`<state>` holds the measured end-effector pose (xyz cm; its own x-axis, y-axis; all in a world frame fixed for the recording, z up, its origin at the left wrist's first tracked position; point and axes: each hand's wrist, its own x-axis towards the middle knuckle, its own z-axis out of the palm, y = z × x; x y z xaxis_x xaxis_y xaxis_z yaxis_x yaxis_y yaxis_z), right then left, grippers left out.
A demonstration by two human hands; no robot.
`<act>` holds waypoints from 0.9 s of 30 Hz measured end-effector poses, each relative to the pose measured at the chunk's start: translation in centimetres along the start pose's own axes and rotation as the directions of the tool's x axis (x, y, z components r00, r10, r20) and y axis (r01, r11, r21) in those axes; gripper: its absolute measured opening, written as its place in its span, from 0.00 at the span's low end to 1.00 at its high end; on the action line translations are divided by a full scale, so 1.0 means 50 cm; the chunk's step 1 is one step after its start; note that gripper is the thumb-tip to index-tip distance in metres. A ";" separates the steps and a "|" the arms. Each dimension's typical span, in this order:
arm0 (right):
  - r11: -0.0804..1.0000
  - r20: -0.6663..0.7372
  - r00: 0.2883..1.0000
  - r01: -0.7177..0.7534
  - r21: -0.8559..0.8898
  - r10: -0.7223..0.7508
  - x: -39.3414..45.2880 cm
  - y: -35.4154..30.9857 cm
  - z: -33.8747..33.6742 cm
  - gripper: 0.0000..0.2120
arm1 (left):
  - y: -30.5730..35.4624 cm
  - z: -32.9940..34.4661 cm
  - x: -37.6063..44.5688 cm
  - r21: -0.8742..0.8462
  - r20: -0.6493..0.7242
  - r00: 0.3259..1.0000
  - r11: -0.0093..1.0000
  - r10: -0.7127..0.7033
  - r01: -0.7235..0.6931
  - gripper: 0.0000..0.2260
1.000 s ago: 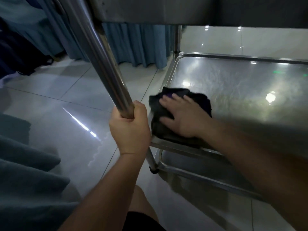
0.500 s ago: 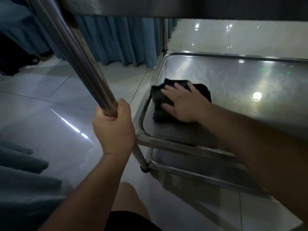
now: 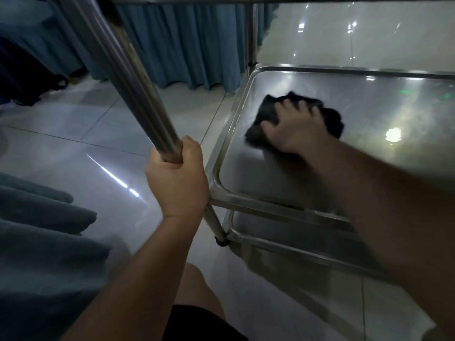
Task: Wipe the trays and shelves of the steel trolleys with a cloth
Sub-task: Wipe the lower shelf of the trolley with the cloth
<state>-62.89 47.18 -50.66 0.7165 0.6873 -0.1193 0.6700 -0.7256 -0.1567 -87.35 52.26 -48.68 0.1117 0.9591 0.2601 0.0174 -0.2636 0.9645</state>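
The dark cloth [image 3: 268, 114] is pressed flat under the spread fingers of the right hand [image 3: 295, 129] on the middle shelf [image 3: 246, 178], near its left rim; the trolley post [image 3: 128, 77] is gripped by the curled left hand [image 3: 176, 179]. Wiping is judged under way, with the shelf's right side and the lower shelf [image 3: 283, 232] seemingly left. Compared with half a second ago, the cloth has been pushed farther from the near rim

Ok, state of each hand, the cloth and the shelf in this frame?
Left hand: grips the trolley post.
Right hand: fingers spread, presses the cloth.
Dark cloth: bunched, flat on the shelf.
Steel shelf: bare apart from the cloth.
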 end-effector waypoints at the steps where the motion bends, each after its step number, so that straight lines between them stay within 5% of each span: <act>1: 0.998 -0.007 0.998 0.062 0.005 -0.062 -0.028 -0.038 0.010 0.39 | -0.001 -0.001 0.001 -0.004 0.003 1.000 1.000 -0.002 0.002 0.12; 6: 0.957 0.024 0.962 0.269 0.105 -0.273 -0.152 -0.181 0.055 0.37 | 0.002 -0.003 0.004 0.007 -0.007 1.000 1.000 -0.028 0.028 0.11; 15: 0.865 0.016 0.874 0.478 0.151 -0.486 -0.289 -0.096 0.056 0.35 | -0.002 -0.005 -0.002 0.055 -0.034 0.999 0.998 -0.013 0.014 0.18; 21: 0.871 -0.024 0.872 0.489 0.047 -0.488 -0.344 -0.027 0.070 0.35 | 0.015 -0.012 -0.015 0.043 0.018 1.000 0.999 -0.017 0.016 0.16; 27: 0.891 -0.033 0.893 0.451 0.049 -0.450 -0.388 0.077 0.058 0.33 | 0.018 -0.058 -0.017 0.232 0.150 0.988 0.970 0.044 -0.078 0.10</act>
<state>-74.77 31.18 -51.78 0.3448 0.9387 -0.0033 0.9106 -0.3354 -0.2416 -90.33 51.50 -47.89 0.2603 0.9203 0.2921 0.2387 -0.3544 0.9041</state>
